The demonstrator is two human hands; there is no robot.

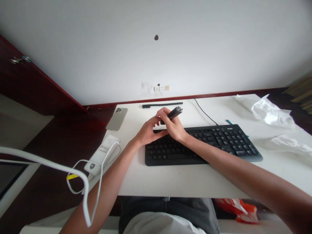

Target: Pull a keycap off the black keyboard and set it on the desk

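Your right hand (174, 128) is pinching a small dark tool (174, 112) over the top-left of the black keyboard (202, 144) on the bench (185, 177), probably for leverage on the keys, while your left hand (148, 131) is steadying beside it, grip state unclear.

A desk in a home office or study room.

We see a white desk (195, 182) set against a plain white wall (156, 58) with sockets (162, 88) low down. On it lie a black keyboard (219, 143) with its cable (204, 113), a phone (117, 119) and a white charger (102, 154). Dark red wooden furniture (29, 84) stands at the left.
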